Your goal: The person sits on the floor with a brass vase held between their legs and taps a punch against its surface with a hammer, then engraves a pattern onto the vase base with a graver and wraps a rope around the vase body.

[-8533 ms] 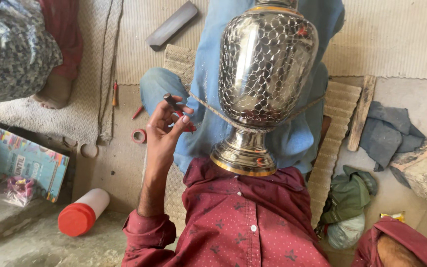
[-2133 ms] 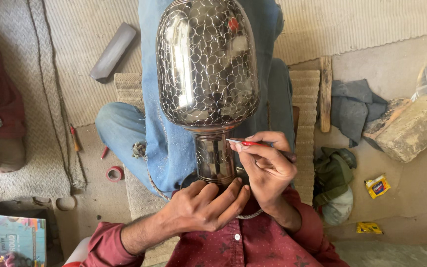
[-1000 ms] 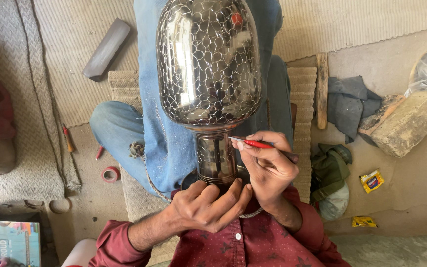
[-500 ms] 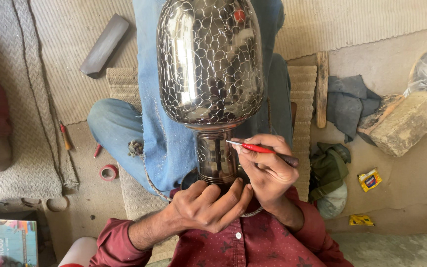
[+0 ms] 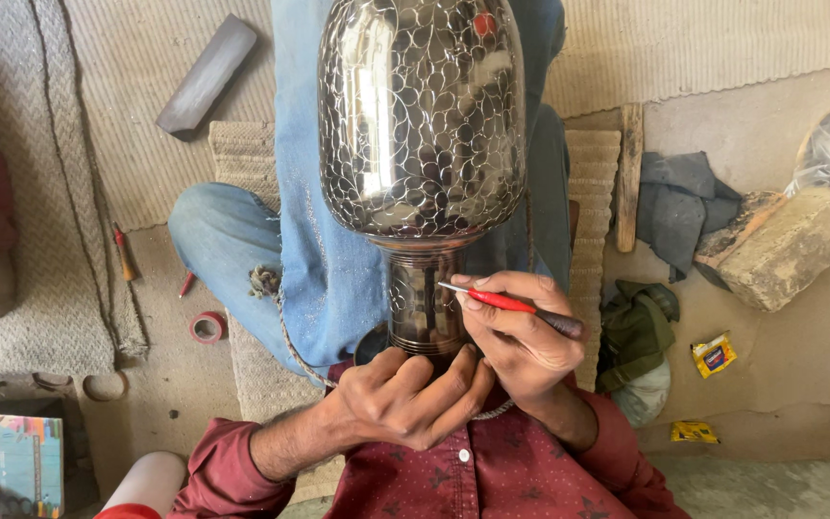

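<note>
A large, shiny, rounded metal vase engraved all over with a fine scale-like pattern (image 5: 422,115) fills the middle of the view, lying along the person's blue-jeaned legs (image 5: 319,250) with its bulbous body away from the camera and its narrower, ringed neck (image 5: 423,306) pointing back toward the red patterned shirt (image 5: 492,476). Under the legs are woven beige floor mats (image 5: 127,86), with bare grey floor to the right. The left hand (image 5: 405,399) wraps around the near end of the neck, its grip closed on the metal with the fingers curled over the rim. The right hand (image 5: 521,336) sits just beside it, its grip closed pen-style on a slim red-handled engraving tool with a dark end (image 5: 511,306), whose tip touches the neck of the vase. On the floor to the right lie a rough tan stone block (image 5: 785,250), a crumpled grey cloth (image 5: 679,197), a bunched green cloth (image 5: 636,332) and a flat wooden stick (image 5: 629,173). At upper left a dark grey rectangular slab (image 5: 206,77) lies on the mat, well apart from the hands. Smaller still, a red tape ring (image 5: 207,328) lies left of the knee, and a small yellow packet (image 5: 714,355) lies on the floor at right.
</note>
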A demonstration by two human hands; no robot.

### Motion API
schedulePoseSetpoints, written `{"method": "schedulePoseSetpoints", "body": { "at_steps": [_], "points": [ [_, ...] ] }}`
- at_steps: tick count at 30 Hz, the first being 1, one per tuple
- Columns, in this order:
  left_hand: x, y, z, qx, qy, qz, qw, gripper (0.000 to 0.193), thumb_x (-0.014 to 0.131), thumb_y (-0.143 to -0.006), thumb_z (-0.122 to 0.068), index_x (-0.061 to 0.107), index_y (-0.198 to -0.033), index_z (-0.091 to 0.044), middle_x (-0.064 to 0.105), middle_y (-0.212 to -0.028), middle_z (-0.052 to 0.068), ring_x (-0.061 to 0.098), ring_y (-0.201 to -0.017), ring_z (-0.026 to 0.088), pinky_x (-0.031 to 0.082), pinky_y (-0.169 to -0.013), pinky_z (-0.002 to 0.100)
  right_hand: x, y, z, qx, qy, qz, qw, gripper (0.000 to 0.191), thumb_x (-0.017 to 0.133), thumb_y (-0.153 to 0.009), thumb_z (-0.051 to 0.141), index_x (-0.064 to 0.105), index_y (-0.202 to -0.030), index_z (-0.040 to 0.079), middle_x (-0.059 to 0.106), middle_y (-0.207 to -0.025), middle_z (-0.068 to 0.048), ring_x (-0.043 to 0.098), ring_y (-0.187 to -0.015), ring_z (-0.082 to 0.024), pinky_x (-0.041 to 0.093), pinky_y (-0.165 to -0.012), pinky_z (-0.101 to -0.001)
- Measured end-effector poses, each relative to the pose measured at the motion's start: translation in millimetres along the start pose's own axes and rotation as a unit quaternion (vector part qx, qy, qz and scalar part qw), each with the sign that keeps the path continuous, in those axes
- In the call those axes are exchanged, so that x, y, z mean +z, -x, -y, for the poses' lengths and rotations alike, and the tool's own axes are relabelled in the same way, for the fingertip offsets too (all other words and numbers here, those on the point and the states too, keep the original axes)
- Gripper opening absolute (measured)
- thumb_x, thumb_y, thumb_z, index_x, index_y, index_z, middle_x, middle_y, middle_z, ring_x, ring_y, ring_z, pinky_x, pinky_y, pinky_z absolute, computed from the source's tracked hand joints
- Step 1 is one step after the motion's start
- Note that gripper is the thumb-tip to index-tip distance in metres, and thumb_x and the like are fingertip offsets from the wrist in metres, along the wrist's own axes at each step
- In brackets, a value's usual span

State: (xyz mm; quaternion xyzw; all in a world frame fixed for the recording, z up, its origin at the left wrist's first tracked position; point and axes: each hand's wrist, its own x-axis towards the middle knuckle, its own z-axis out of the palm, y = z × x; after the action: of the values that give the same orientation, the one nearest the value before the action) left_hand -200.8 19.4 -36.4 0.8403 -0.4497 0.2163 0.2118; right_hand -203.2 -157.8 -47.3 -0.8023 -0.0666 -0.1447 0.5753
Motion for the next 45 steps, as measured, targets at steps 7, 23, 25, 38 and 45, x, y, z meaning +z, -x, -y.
{"method": "schedulePoseSetpoints", "body": {
  "at_steps": [7, 23, 25, 38, 45],
  "points": [
    [-3, -4, 1, -0.001, -0.001, -0.002, 1.0, 0.015, 0.069, -0.096, -0.019, 0.074, -0.107, -0.011, 0.073, -0.1, -0.004, 0.042, -0.059, 0.002, 0.029, -0.05, 0.018, -2, -2, 1, 0.007, 0.042, -0.009, 0.999, 0.025, 0.083, -0.083, -0.014, 0.068, -0.095, 0.001, 0.066, -0.111, -0.012, 0.076, -0.098, -0.024, 0.068, -0.082, -0.0303],
    [0, -4, 2, -0.006, -0.004, -0.036, 0.999, 0.015, 0.069, -0.096, -0.019, 0.075, -0.108, -0.011, 0.072, -0.101, -0.005, 0.041, -0.061, 0.002, 0.027, -0.053, 0.018, -13, -9, 3, -0.053, 0.051, 0.061, 0.995, 0.023, 0.084, -0.079, -0.01, 0.07, -0.093, 0.002, 0.067, -0.107, -0.013, 0.077, -0.097, -0.028, 0.067, -0.081, -0.0313],
    [4, 0, 4, 0.013, -0.01, -0.067, 0.998, 0.015, 0.07, -0.099, -0.019, 0.075, -0.112, -0.012, 0.071, -0.102, -0.006, 0.041, -0.064, 0.002, 0.029, -0.055, 0.019, -17, -9, 6, -0.032, 0.021, 0.065, 0.997, 0.021, 0.081, -0.084, -0.011, 0.069, -0.096, 0.001, 0.065, -0.11, -0.012, 0.077, -0.099, -0.027, 0.066, -0.086, -0.034],
    [31, 27, 7, -0.022, 0.161, -0.192, 0.968, 0.025, 0.085, -0.098, -0.03, 0.074, -0.113, -0.013, 0.076, -0.1, -0.006, 0.044, -0.062, 0.003, 0.03, -0.054, 0.023, -25, -6, 20, -0.026, 0.085, 0.093, 0.992, 0.026, 0.082, -0.08, -0.014, 0.07, -0.097, 0.003, 0.064, -0.109, -0.013, 0.077, -0.097, -0.026, 0.066, -0.083, -0.0298],
    [36, 25, 4, -0.028, 0.164, -0.214, 0.963, 0.025, 0.085, -0.098, -0.031, 0.074, -0.113, -0.014, 0.075, -0.1, -0.007, 0.043, -0.062, 0.004, 0.031, -0.054, 0.023, -26, -7, 25, -0.036, 0.122, 0.085, 0.988, 0.026, 0.083, -0.08, -0.014, 0.069, -0.095, 0.002, 0.065, -0.107, -0.012, 0.077, -0.095, -0.025, 0.066, -0.083, -0.0302]
  ]
}}
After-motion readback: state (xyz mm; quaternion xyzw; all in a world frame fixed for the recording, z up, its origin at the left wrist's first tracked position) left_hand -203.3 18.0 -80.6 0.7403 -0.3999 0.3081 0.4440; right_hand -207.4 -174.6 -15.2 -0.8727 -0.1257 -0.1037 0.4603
